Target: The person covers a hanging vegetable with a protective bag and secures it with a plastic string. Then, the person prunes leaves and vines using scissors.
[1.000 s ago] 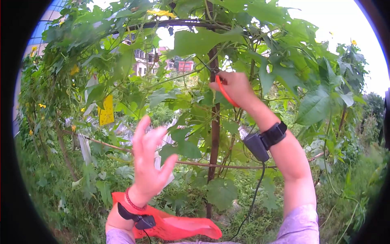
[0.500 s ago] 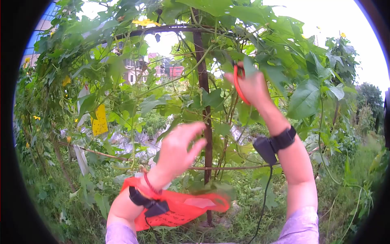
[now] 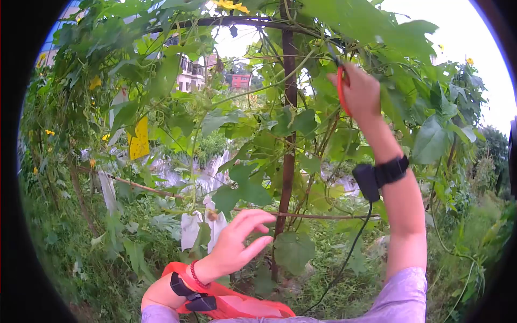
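Red scissors (image 3: 341,92) gripped by right hand (image 3: 362,90), upper right, held up near vine leaves (image 3: 361,24). Left hand (image 3: 239,243) spread loosely, empty, lower middle. Red bag (image 3: 250,307) hung on left arm (image 3: 158,294). No cut seen yet.

The orange-handled tool (image 3: 341,89) is positioned to the right of the post (image 3: 288,167), near the post's upper section. Its bowed handle is gripped in the right hand (image 3: 363,92); the narrow, dark working end points upward and slightly toward the post. Blade opening cannot be determined. The red bag (image 3: 245,306) is thin, partly translucent and slack. It is looped around the forearm behind the left hand (image 3: 238,243), left of the post, its loose end extending below the post's base.
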Demonstrator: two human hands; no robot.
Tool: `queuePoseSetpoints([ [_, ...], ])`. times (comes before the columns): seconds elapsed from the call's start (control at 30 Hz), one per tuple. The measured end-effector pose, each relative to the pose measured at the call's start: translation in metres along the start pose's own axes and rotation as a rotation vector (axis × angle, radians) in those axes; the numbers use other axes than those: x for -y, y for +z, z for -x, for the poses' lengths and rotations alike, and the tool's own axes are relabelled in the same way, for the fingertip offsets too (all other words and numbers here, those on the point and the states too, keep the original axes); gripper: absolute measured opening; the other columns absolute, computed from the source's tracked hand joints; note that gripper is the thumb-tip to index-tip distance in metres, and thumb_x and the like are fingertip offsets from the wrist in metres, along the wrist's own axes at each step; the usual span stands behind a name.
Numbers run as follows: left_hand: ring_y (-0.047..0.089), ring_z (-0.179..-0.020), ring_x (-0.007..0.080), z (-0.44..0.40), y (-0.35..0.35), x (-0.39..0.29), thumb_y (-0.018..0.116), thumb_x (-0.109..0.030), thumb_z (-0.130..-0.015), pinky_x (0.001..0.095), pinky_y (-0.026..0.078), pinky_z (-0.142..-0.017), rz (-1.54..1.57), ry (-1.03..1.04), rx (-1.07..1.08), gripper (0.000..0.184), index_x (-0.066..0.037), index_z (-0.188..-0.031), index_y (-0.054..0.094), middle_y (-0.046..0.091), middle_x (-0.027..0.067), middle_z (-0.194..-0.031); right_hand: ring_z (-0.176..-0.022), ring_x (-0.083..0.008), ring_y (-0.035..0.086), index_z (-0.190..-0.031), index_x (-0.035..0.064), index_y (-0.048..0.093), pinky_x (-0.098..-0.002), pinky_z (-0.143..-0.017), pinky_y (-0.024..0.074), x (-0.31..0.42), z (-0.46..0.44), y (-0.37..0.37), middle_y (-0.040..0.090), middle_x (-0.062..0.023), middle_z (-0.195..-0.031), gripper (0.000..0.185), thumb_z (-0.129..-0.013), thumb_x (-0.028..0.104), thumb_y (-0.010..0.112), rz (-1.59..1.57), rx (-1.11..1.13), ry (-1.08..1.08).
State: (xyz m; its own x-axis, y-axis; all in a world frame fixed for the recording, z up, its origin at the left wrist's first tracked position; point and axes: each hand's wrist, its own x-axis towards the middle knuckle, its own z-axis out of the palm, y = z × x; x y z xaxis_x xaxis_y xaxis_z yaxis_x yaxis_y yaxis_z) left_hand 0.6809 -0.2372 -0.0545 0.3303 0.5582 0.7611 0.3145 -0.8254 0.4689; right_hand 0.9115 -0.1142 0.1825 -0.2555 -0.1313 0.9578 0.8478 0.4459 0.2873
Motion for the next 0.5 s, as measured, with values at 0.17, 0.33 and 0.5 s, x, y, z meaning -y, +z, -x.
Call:
queuePoseSetpoints([
  [0.17, 0.052, -0.103, 0.0224, -0.005, -0.008, -0.001, 0.069, -0.012, -0.072, 0.032, 0.047, -0.08, 0.283, -0.012, -0.178, 0.069, -0.006, -0.13, 0.031, 0.033, 0.0134, -0.131, -0.053, -0.0261, 0.055, -0.086, 0.0071, 0.055, -0.0348, -0.046, 0.0438, 0.034, 0.121, -0.02, 0.054, -0.0082, -0.065, 0.021, -0.075, 0.024, 0.063, -0.12, 0.406, -0.202],
  [0.33, 0.041, -0.118, 0.0312, -0.006, 0.039, -0.012, 0.079, -0.028, -0.062, 0.0397, 0.044, -0.087, -0.043, 0.301, -0.171, 0.085, -0.008, -0.131, 0.034, 0.024, 0.0169, -0.137, -0.056, -0.0273, 0.057, -0.089, 0.0086, 0.056, -0.0367, -0.048, 0.0447, 0.059, 0.231, -0.041, 0.055, -0.0087, -0.065, 0.022, -0.071, 0.019, 0.064, -0.213, 0.771, -0.064],
  [0.5, 0.041, -0.115, 0.0323, 0.004, 0.089, -0.003, 0.069, -0.027, -0.071, 0.0374, 0.042, -0.091, -0.127, 0.336, 0.271, 0.053, -0.013, -0.119, 0.05, 0.035, 0.0165, -0.131, -0.059, -0.0229, 0.059, -0.092, 0.0072, 0.059, -0.0324, -0.052, 0.0469, 0.039, 0.241, -0.076, 0.061, -0.0088, -0.076, 0.032, -0.066, 0.019, 0.072, -0.217, 0.697, 0.236],
])
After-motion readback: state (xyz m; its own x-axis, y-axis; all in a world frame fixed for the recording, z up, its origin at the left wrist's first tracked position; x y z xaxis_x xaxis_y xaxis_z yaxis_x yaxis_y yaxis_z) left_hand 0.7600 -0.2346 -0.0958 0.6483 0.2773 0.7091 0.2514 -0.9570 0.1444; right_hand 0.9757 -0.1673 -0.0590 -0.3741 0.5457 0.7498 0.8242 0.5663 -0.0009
